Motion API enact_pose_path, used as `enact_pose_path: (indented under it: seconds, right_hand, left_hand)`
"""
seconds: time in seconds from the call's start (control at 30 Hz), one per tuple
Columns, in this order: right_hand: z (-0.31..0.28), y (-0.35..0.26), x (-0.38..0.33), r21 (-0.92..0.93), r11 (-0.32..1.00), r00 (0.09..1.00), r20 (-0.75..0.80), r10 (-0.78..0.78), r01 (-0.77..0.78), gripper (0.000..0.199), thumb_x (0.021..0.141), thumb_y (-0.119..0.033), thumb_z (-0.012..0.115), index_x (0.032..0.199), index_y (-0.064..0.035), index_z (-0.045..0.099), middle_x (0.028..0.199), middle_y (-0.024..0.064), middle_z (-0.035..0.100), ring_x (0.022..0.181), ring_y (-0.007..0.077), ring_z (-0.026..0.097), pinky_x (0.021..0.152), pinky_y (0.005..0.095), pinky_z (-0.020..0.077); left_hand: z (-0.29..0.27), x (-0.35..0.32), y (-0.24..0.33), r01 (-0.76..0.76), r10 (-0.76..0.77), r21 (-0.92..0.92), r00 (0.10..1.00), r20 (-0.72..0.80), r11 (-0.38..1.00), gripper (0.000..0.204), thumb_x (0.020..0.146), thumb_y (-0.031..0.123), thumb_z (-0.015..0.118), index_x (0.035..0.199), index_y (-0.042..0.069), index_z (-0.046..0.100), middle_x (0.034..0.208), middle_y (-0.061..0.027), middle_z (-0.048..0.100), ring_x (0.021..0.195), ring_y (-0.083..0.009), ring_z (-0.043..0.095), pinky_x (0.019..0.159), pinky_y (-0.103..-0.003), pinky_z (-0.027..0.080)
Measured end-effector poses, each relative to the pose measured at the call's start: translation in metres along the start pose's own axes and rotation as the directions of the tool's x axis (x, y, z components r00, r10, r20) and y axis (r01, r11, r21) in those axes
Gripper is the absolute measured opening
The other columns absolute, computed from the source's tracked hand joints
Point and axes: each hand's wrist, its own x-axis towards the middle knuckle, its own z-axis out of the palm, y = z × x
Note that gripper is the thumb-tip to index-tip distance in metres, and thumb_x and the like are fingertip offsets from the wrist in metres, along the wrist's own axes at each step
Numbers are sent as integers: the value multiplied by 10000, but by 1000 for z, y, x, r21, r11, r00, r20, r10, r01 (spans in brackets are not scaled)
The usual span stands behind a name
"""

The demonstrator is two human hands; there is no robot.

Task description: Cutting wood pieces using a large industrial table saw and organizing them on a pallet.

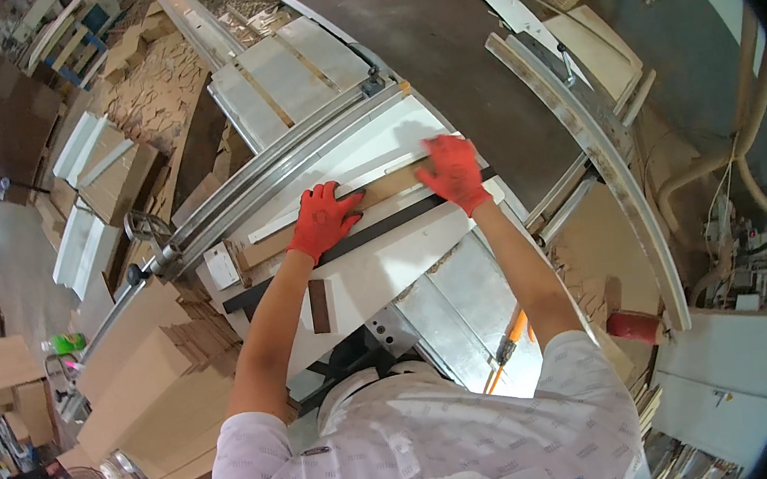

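Here, both hands, in red-orange gloves, press flat on a long brown strip of board (370, 205) that lies across a white saw table (388, 277). The left hand (324, 220) rests palm down with fingers spread near the strip's left half, while the right hand (454, 173) does the same toward its right end; the two hands are apart, and neither is closed around anything. Just beyond the fingertips, a pale narrow strip (340, 197) lies alongside the brown one, and past that a long metal rail (289, 170) runs slantwise across the table. Just on the near side of the hands, a dark slot (373, 234) crosses the white surface, parallel to the board. A small dark brown block (319, 306) sits on the table beside the left forearm. Beyond the right hand lies a large dark brown panel (418, 53). Stacks of cardboard-coloured boards (151, 373) stand well to the left of the left arm, and a red cylinder (635, 326) sits near the right elbow.
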Motion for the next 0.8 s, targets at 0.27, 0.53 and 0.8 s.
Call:
enact_pose_path:
  seconds: [0.27,0.53,0.8]
  right_hand:
    - [31,-31,51,190,896,816,369,-445,402,674,710,-548,746,1179,-91,589,1123,88,571,1077,269,530,920,382,406]
    - [42,-31,50,182,866,830,252,-498,465,639,721,-599,714,1087,-86,614,1032,79,570,999,252,539,851,373,415]
    - [43,-29,49,190,852,814,253,-522,487,643,746,-603,693,1101,-74,612,1051,88,569,1006,256,533,873,371,415]
  left_hand:
    - [1,6,-1,-13,12,-36,1000,-26,999,389,854,375,675,1225,262,655,1177,-174,554,1080,-322,516,899,-438,400]
    - [-4,8,-3,19,-20,-78,1000,-16,997,436,819,384,706,1225,232,653,1222,-189,550,1101,-345,521,920,-462,415]
    - [-9,-17,-19,27,-40,-100,991,-129,995,716,758,469,756,1339,113,537,1216,-155,554,1085,-328,528,938,-446,403]
